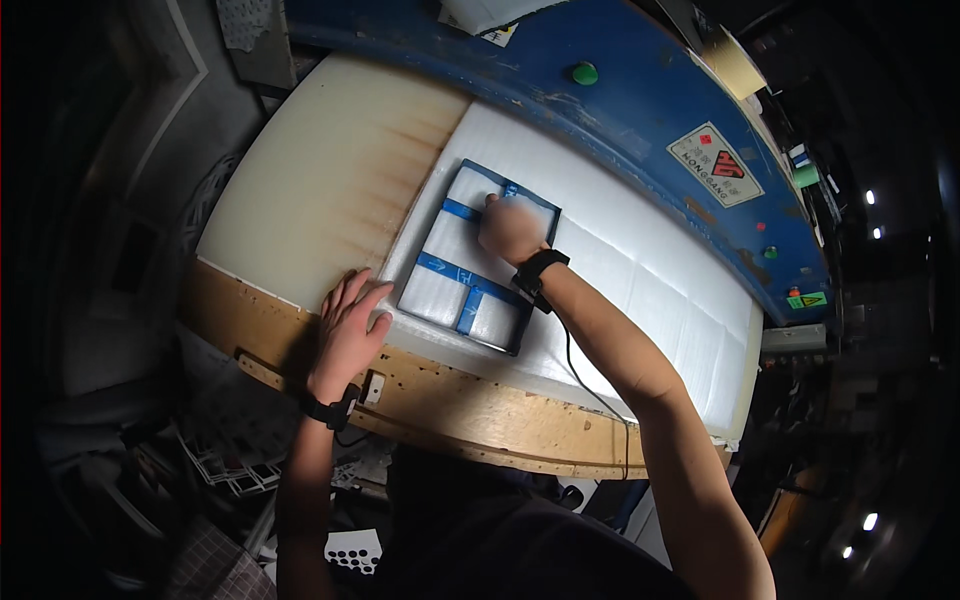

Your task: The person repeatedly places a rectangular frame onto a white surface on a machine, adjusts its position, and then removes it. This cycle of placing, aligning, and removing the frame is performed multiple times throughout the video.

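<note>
A rectangular metal cutting die [446, 266] with blue crossbars and dark edges lies on a white foam sheet [640, 262]. My right hand [512, 230] is over the far part of the die, curled around one of its bars; the hand is blurred and its fingertips are hidden. The foam shows through the openings of the die. My left hand [352, 325] rests with fingers spread at the near edge of the work surface, just left of the die's near corner, and holds nothing. Each wrist wears a black band.
A blue machine beam [630, 125] with green buttons spans the far side. Left of the foam lies a bare cream cutting board [320, 160] with brownish stains. A wooden edge [480, 400] runs along the front. A thin black cable hangs from my right wristband.
</note>
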Motion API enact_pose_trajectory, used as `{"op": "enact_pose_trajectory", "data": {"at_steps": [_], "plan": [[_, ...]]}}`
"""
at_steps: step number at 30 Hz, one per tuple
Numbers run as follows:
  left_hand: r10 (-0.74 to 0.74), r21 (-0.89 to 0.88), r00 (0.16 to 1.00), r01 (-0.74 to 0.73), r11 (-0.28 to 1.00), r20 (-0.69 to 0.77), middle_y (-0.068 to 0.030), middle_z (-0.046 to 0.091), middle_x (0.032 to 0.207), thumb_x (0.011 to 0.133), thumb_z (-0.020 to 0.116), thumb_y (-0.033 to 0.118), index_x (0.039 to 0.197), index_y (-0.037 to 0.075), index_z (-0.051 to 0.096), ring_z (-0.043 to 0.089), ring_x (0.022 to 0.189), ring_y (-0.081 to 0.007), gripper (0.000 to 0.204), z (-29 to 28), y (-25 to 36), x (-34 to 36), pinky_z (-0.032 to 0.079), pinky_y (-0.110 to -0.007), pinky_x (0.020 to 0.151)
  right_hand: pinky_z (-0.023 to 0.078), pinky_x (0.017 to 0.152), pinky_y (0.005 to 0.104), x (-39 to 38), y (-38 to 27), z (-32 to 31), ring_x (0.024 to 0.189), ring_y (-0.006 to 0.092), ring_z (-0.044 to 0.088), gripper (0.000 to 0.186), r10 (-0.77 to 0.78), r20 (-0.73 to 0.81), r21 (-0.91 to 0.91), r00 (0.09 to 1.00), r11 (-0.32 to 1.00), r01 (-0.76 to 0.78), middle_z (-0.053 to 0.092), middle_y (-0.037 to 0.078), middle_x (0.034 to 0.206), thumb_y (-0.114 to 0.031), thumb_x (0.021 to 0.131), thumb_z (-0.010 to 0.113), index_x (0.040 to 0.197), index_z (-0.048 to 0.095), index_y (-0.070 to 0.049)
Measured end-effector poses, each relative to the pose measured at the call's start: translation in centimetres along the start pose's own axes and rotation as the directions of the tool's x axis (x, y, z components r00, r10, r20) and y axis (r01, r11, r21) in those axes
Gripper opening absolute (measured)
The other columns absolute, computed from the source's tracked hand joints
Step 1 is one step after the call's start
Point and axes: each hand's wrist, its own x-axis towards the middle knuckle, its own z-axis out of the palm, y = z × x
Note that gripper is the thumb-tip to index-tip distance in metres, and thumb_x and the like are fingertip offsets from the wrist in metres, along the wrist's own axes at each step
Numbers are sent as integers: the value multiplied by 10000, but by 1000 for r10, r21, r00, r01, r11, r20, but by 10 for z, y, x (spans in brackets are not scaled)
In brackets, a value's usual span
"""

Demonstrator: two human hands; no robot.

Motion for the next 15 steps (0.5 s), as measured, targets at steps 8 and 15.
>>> {"op": "enact_pose_trajectory", "data": {"at_steps": [8, 15], "plan": [[-4, -28, 1000, 5, 1000, 23, -130, 501, 1452, 869, 666, 166, 1262, 135, 652, 413, 1379, -359, 394, -1, -1, -2, 339, -483, 1126, 557, 914, 427, -7, 23, 4, 1027, 365, 691, 278, -126, -65, 153, 990, 979, 134, 720, 192, 1066, -186, 830, 643, 1084, 726, -110], [-31, -65, 999, 32, 997, 12, -121, 528, 1428, 868, 674, 172, 1223, 136, 681, 433, 1363, -352, 357, -1, -2, -3, 348, -477, 1122, 566, 891, 433, -21, 25, -8, 996, 368, 697, 271, -150, -126, 249, 981, 952, 177, 726, 190, 1028, -178, 803, 689, 1063, 736, -121]]}}
